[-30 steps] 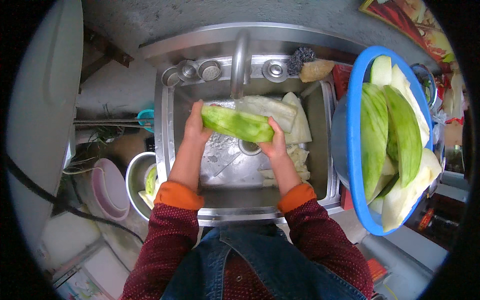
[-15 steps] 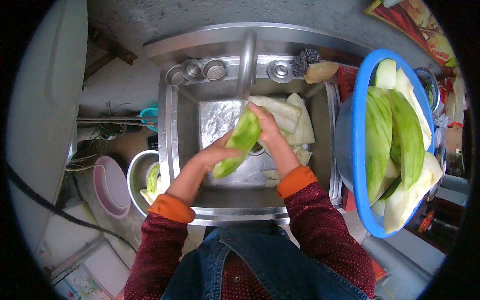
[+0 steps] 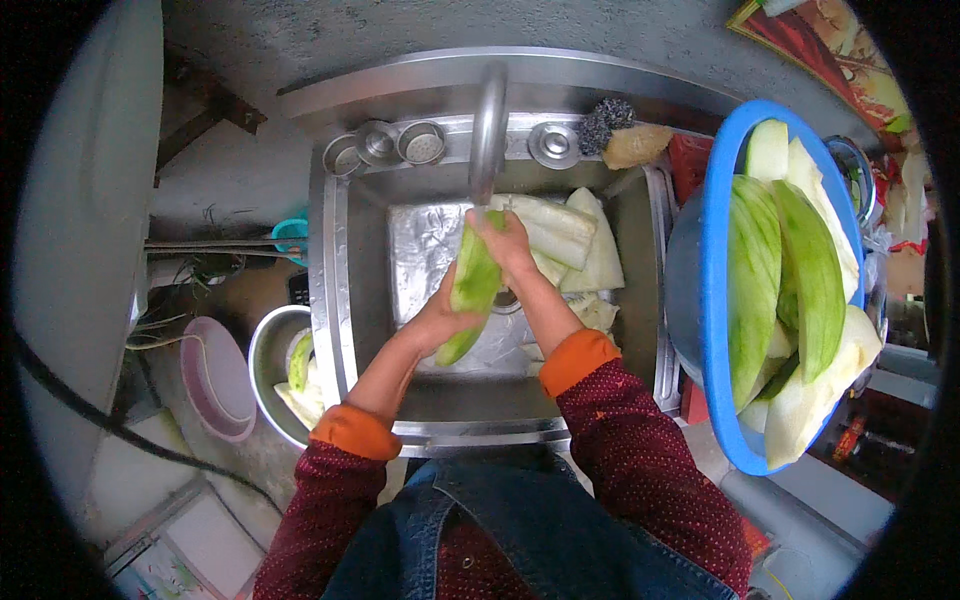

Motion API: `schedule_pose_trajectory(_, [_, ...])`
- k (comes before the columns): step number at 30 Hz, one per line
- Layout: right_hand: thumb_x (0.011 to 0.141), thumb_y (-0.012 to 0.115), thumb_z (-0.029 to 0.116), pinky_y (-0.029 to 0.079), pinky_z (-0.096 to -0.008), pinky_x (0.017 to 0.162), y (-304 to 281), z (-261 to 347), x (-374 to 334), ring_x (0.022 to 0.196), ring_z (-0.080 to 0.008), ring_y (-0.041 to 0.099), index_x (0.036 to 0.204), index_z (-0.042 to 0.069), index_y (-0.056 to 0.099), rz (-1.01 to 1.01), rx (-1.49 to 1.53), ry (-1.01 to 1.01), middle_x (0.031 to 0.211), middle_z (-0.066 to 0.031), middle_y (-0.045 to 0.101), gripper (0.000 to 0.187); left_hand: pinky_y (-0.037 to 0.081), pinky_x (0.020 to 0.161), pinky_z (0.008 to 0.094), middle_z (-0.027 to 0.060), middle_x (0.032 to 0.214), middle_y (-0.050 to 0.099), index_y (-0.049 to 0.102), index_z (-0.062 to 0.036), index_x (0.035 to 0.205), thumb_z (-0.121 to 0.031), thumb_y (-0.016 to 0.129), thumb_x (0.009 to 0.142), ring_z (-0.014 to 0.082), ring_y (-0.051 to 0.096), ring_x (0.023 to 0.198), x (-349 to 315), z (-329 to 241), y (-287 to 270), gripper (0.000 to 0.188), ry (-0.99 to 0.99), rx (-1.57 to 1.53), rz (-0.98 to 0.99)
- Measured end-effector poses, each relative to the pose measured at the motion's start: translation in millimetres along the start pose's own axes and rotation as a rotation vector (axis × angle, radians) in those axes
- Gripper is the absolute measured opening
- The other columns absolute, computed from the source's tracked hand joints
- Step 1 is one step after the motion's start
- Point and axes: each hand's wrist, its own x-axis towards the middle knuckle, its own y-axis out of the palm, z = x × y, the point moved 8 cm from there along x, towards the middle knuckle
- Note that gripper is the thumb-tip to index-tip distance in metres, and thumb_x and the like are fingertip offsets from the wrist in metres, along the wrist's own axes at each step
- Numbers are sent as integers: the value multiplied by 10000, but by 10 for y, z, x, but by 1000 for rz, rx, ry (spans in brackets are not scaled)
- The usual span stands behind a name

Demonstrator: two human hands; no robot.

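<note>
Rinsing is under way as I watch: my left hand [image 3: 440,320] and right hand [image 3: 505,240] are both clamped on one green gourd slice [image 3: 472,290], held under the faucet [image 3: 488,130] over the steel sink [image 3: 330,290]. Several pale slices [image 3: 575,245] lie in the sink, likely unwashed; many more fill the blue basin [image 3: 715,300] at right.
</note>
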Motion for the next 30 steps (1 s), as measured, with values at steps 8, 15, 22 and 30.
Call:
schedule_pose_trajectory(8, [901, 483, 437, 491, -327, 665, -108, 108, -8, 751, -179, 574, 1000, 2, 549, 210, 347, 257, 879, -92, 594, 451, 270, 1017, 275, 89, 1381, 337, 79, -74, 1443, -27, 614, 718, 177, 341, 1250, -36, -47, -3, 902, 110, 104, 119])
schedule_pose_trajectory(15, [883, 506, 420, 495, -369, 752, 201, 49, -361, 834, -226, 591, 1090, 31, 535, 412, 779, 375, 949, -98, 601, 441, 328, 985, 294, 86, 1320, 409, 153, -84, 1435, -19, 626, 723, 184, 411, 1193, -60, 195, -27, 857, -104, -247, 58])
schedule_pose_trajectory(22, [855, 589, 242, 478, -369, 784, 361, -237, -720, 882, -226, 576, 1109, 56, 523, 389, 783, 376, 988, -91, 586, 322, 445, 861, 313, 78, 1161, 512, 350, -53, 1307, -91, 617, 787, 176, 522, 1031, -45, 246, -37, 585, -117, -454, -41])
schedule_pose_trajectory(30, [905, 515, 219, 458, -246, 659, 165, -393, -1018, 809, -128, 560, 1099, 41, 519, 220, 437, 272, 955, -54, 584, 263, 448, 822, 302, 138, 1092, 517, 319, 10, 1262, -174, 704, 728, 182, 521, 991, -421, -21, -293, 683, 27, 138, -339])
